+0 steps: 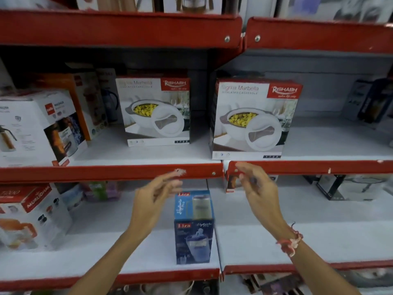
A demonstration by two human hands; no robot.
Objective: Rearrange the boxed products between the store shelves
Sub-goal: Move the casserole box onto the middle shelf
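Observation:
Two white casserole boxes stand on the middle shelf: one [156, 111] left of centre, set back, the other [254, 119] right of centre near the red front edge. A tall blue Liza box [192, 228] stands upright on the lower shelf at the centre. My left hand [154, 201] and right hand [258, 192] are raised on either side above the blue box, just below the middle shelf's edge. Both are blurred, fingers apart, holding nothing and touching no box.
White and orange flask boxes [40, 126] crowd the middle shelf's left end. A red-topped jug box [29, 216] sits lower left. Dark boxes [372, 101] stand far right, and another [348, 187] on the lower shelf. Red shelf edges [106, 172] run across.

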